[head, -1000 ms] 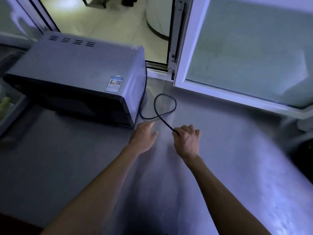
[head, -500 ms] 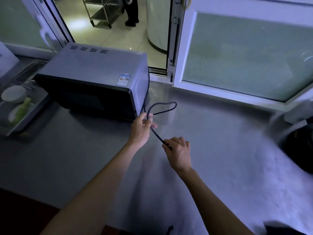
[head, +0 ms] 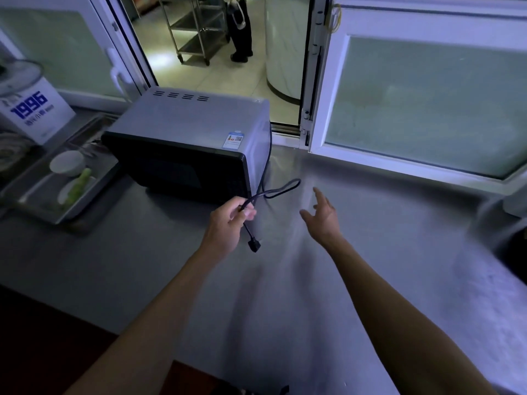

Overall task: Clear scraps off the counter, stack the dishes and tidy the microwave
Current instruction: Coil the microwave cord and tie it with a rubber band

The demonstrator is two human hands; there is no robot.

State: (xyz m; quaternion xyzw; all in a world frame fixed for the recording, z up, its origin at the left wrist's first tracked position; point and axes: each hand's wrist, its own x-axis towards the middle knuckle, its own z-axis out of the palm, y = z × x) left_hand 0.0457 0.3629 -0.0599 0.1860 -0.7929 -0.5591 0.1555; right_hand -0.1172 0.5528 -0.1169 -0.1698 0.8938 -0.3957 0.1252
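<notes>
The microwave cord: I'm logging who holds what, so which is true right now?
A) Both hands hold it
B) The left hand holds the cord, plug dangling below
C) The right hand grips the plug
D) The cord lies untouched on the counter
B: the left hand pinches the cord with the plug hanging below, while the right hand is open and apart from it.

A commercial kitchen or canteen servery: a long steel counter (head: 370, 252) fills the lower frame, a microwave (head: 188, 132) sits at its centre left, a steel tray (head: 42, 206) with a bowl (head: 67, 163) lies far left, and through the open serving hatch at top centre stands a steel trolley rack (head: 196, 27) on tiled floor
</notes>
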